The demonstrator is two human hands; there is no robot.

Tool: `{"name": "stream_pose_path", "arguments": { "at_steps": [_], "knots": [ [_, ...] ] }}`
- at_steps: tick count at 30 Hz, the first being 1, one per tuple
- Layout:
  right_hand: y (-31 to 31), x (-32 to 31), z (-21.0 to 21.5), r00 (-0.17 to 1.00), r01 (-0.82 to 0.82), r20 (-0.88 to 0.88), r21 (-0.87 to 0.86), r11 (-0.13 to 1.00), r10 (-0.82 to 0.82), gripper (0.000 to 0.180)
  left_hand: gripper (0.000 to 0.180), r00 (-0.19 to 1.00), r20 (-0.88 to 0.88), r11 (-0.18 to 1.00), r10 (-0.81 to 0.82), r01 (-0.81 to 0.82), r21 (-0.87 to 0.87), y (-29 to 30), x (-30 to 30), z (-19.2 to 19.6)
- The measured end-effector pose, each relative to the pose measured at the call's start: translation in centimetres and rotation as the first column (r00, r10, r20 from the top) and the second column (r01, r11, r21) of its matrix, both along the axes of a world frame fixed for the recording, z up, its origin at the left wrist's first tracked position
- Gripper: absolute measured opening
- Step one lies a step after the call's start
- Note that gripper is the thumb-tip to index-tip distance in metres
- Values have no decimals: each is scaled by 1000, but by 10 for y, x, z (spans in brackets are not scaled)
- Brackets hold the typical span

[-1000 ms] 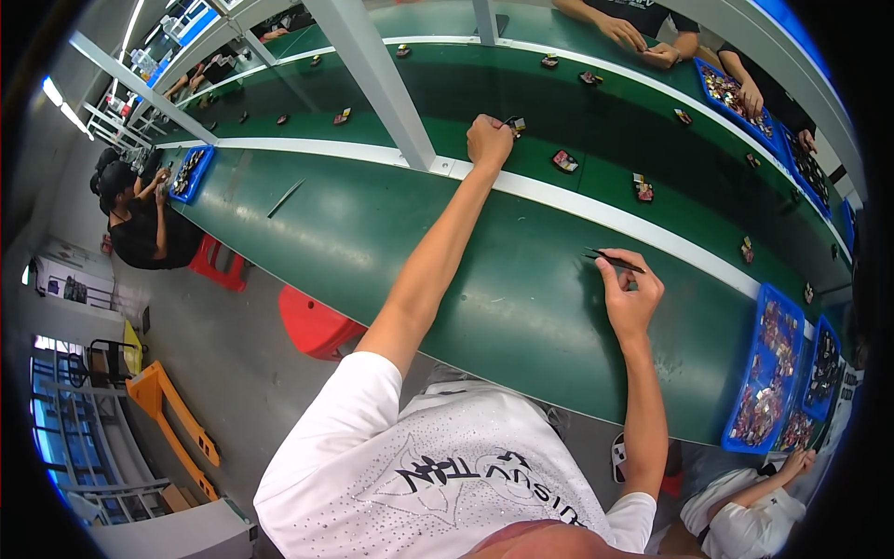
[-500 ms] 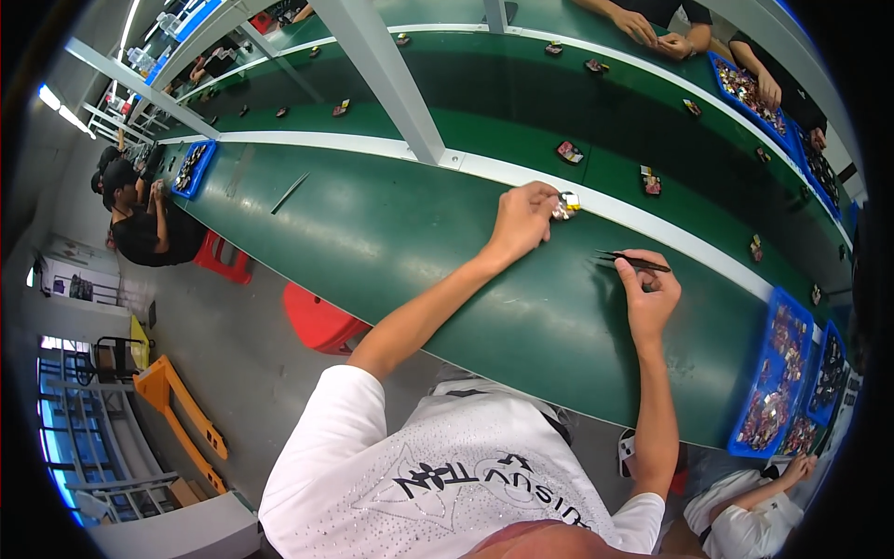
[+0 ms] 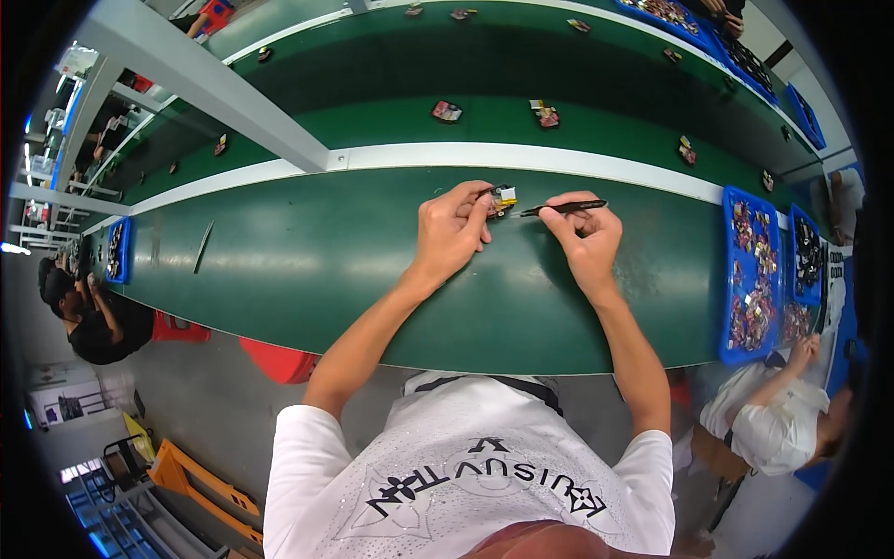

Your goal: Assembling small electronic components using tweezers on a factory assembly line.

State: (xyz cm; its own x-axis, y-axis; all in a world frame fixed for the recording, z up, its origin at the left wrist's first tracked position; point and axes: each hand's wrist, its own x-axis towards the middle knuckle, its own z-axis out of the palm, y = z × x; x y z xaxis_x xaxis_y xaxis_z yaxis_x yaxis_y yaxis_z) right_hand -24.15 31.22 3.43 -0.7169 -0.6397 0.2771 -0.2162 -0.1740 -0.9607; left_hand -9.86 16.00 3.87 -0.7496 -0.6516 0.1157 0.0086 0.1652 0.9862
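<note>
Between the fingertips of my left hand [image 3: 453, 228] is a small dark assembly [image 3: 503, 201] with a white square and a yellow strip on it; what kind of part it is I cannot make out. My right hand [image 3: 587, 238] pinches a pair of black tweezers [image 3: 582, 206], whose tips point left toward the assembly. Those tips are close beside its edge; whether they touch it I cannot tell. Both hands are above the green worktable [image 3: 372, 233], near its far white rail.
Past the white rail [image 3: 596, 163], a green belt carries scattered small assemblies [image 3: 546, 114]. Blue trays [image 3: 726, 279] of small parts stand at the right. Another pair of tweezers [image 3: 203, 247] lies at left, near a slanting white post [image 3: 242, 93]. Co-workers sit at both ends.
The tweezers in my right hand have come closer to the assembly held in my left hand. My view has turned, so the table now runs more level across it.
</note>
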Motion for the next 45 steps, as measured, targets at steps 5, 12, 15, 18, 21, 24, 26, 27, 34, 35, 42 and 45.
{"name": "stream_pose_path", "arguments": {
  "at_steps": [5, 12, 15, 18, 21, 24, 26, 27, 34, 35, 42, 45],
  "knots": [
    [2, 4, 2, 999, 4, -42, 40, 999, -2, 13, 22, 1000, 16, 1000, -25, 25, -17, 9, -3, 3],
    [4, 4, -4, 984, 59, -169, 56, 997, -49, 12, 23, 999, -35, 999, -37, 36, -31, 15, -7, -2],
    [5, 2, -5, 976, 70, -210, 57, 996, -57, 13, 23, 998, -45, 999, -39, 38, -25, 17, -7, -3],
    [6, 2, -5, 970, 83, -234, 57, 995, -67, 14, 24, 998, -49, 999, -39, 38, -21, 18, -7, -4],
    [7, 2, -6, 963, 98, -257, 58, 993, -80, 15, 24, 998, -47, 999, -36, 34, -30, 19, -8, -4],
    [9, 2, -4, 954, 97, -293, 85, 992, -68, 13, 24, 998, -48, 999, -36, 35, -33, 20, -9, -6],
    [10, 1, -4, 950, 88, -308, 106, 990, -52, 12, 24, 998, -52, 999, -38, 36, -32, 21, -10, -7],
    [11, 0, -5, 960, 70, -279, 122, 990, -33, 12, 24, 998, -49, 998, -47, 45, -35, 22, -10, -7],
    [9, -4, -3, 976, -60, 207, -33, 998, 66, 10, 23, 993, -82, 996, -85, 83, -30, 23, -12, -8],
    [10, -5, -4, 976, -62, 208, -33, 998, 67, 10, 23, 993, -82, 996, -84, 82, -29, 23, -12, -8],
    [14, -8, -5, 974, -106, 202, -9, 994, 105, 9, 24, 992, -85, 995, -97, 94, -35, 24, -14, -10],
    [14, -8, -4, 975, -91, 204, -13, 996, 92, 9, 25, 989, -76, 992, -124, 124, -3, 22, -14, -10]
  ]
}}
